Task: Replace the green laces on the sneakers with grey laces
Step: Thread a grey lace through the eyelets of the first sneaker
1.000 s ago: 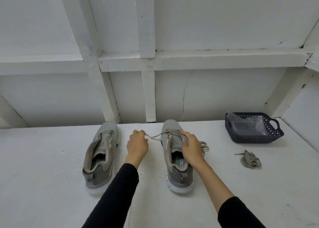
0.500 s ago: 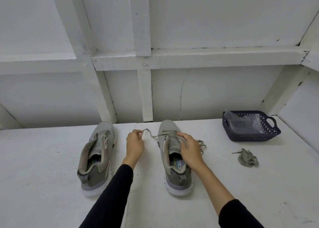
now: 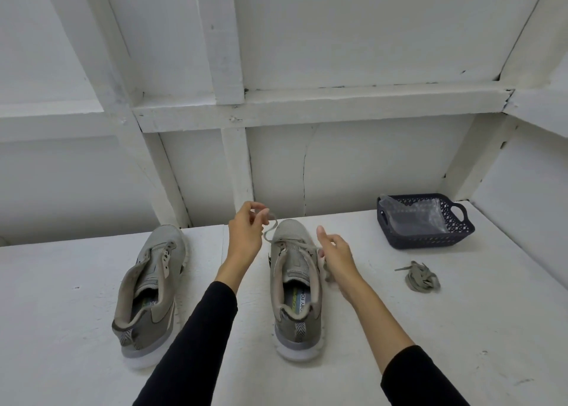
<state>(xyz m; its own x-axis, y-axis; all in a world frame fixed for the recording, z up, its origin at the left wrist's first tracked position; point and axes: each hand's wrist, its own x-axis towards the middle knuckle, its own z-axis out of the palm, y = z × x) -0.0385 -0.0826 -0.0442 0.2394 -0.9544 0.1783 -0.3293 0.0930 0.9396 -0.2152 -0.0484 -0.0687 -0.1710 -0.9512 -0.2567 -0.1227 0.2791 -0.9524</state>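
Two sneakers stand side by side on the white bench [image 3: 461,329], toes away from the person. The left sneaker [image 3: 150,285] shows no lace; the right sneaker [image 3: 293,282] has a lace [image 3: 302,246] through its lowest eyelets only. The left hand [image 3: 246,233] is raised above the toe with one lace end pinched in its fingers [image 3: 256,210], the lace curving slack down to the eyelet. The right hand [image 3: 336,252] is beside the shoe with the thumb up; its fingers seem to pinch the other run of lace, though I cannot tell how firmly.

A flat lace like this should be light, limp and a bit slippery, so it is probably best held close to its stiff tip when feeding an eyelet. The sneaker looks light enough to slide when pulled and may need steadying by its upper.

A loose lace bundle [image 3: 421,278] lies right of the shoes, near a dark basket [image 3: 430,239] with a clear bag inside.
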